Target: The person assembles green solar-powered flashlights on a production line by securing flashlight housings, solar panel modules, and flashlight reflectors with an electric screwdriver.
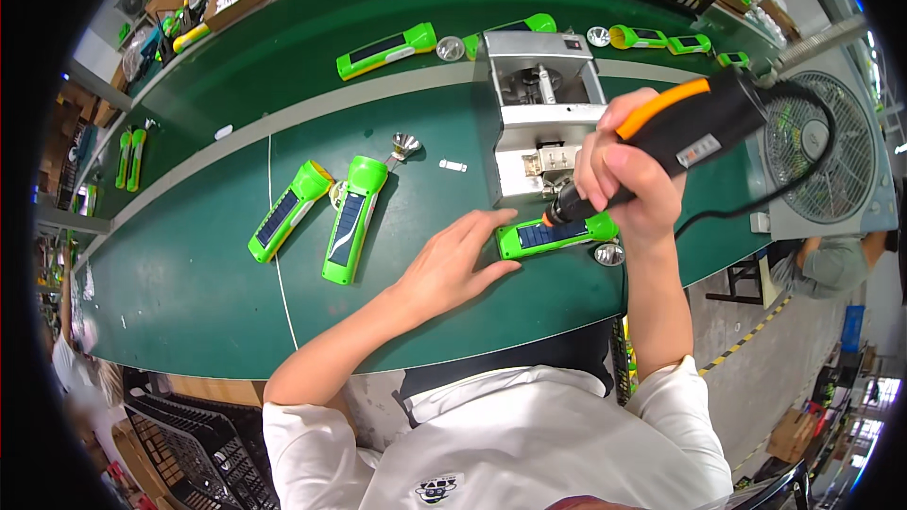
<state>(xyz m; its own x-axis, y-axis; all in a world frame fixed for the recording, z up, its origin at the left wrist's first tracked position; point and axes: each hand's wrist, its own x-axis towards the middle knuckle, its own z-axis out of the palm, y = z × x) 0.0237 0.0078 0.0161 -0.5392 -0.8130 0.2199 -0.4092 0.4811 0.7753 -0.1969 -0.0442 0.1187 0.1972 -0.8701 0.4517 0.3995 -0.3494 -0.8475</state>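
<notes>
My right hand [628, 165] is wrapped round a black electric screwdriver [694, 127] with an orange strip. Its tip points down at a green flashlight [548, 238] with a dark solar panel, lying flat on the bench. Whether the tip touches the flashlight, I cannot tell. My left hand [458, 257] rests at the flashlight's left end, fingers stretched out, thumb and forefinger apart on either side of that end. A shiny reflector [609, 254] sits beside the flashlight's right end. Left of my left hand lie two more green flashlights, one [353, 222] with a reflector [406, 144] at its head.
A metal machine [543, 123] stands just beyond the flashlight under the screwdriver. On the right is a fan [811, 142], with the screwdriver's black cable [756, 203] looping before it. More flashlights [387, 51] lie along the back shelf. Black crates [194, 444] stand below left.
</notes>
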